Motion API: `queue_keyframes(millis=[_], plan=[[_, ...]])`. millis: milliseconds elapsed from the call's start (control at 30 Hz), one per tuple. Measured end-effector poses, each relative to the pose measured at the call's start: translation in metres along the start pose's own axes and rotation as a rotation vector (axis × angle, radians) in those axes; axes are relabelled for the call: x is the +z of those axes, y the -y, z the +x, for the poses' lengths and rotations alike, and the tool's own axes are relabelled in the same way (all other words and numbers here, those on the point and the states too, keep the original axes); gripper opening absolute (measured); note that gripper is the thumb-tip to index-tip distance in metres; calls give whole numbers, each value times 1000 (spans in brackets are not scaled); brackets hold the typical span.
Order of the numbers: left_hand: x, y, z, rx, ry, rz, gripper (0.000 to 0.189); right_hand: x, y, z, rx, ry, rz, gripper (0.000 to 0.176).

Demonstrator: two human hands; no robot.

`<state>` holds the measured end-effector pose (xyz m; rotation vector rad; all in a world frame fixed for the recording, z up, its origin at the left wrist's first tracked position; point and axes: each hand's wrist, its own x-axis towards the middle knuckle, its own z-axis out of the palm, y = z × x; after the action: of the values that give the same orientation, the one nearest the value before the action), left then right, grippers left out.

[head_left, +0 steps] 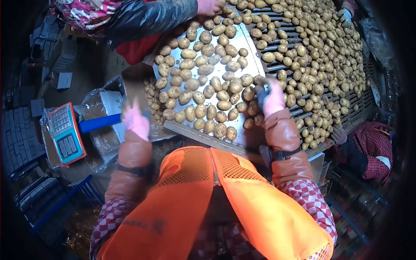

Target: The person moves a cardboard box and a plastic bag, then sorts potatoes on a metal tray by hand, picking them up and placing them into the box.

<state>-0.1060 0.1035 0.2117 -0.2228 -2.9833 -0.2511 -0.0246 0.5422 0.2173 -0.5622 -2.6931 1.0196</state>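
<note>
Many potatoes [223, 105] lie spread over a shiny metal tray [248, 41]. At the tray's right edge is my right hand [272, 96], in a pink and dark glove, its fingers curled beside the potatoes; whether they hold one is hidden. My left hand [136, 119], in a pink glove, is off the tray's left side, near the blue pole of a scale, and its fingers are smeared by motion. Smaller potatoes [154, 97] lie in a heap between that hand and the tray.
A slatted rack [294, 39] heaped with potatoes adjoins the tray on the right. A scale [67, 134] stands at left beside a plastic-lined box [104, 104]. Co-workers' hands show at the top [209, 7], upper right [345, 16] and lower right [339, 134].
</note>
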Motion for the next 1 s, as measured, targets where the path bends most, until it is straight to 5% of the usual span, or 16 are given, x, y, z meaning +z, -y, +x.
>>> queue_keyframes(millis=[100, 167, 200, 233, 300, 333, 433, 533, 567, 633, 700, 767, 800, 900, 967, 1000], plan=[[2, -72, 10, 305, 121, -577, 47, 7, -62, 26, 89, -280, -251, 51], [21, -120, 10, 575, 377, -280, 46, 24, -49, 18, 440, -11, -346, 67], [21, -134, 6, 851, 374, -77, 48, 27, -2, 4, 401, 204, -552, 77], [31, -132, 11, 1032, 324, -205, 53, 46, 23, -18, 230, 98, -637, 79], [42, -119, 28, 892, 384, -384, 57, 52, 69, -46, 197, 381, -646, 76], [35, -114, 31, 794, 300, -303, 52, 53, 73, -65, 65, 313, -607, 73], [34, -117, 26, 394, 134, -160, 34, 39, 65, -81, -85, 600, -356, 71], [70, -126, 59, 305, 154, -159, 36, 30, 69, -84, -136, 740, -158, 63], [82, -137, 84, 426, -5, -281, 33, 32, 64, -84, -126, 728, -155, 63], [50, -183, 136, 236, 340, -295, 35, 36, 53, -92, -150, 664, 32, 56], [66, -199, 172, 52, 468, -255, 53, 29, 49, -92, -135, 634, 55, 51], [80, -216, 152, 266, 190, -100, 59, 18, 43, -91, -96, 679, 217, 55], [69, -224, 145, 339, 406, -71, 63, 8, 52, -90, 22, 659, 210, 51], [64, -193, 105, 639, 341, -158, 61, -9, 49, -93, 472, 551, 601, 41], [46, -160, 79, 796, 349, -174, 59, -22, 32, -94, 315, 372, 426, 39], [42, -143, 68, 793, 375, -217, 59, -26, 28, -94, 400, 271, 537, 35]])
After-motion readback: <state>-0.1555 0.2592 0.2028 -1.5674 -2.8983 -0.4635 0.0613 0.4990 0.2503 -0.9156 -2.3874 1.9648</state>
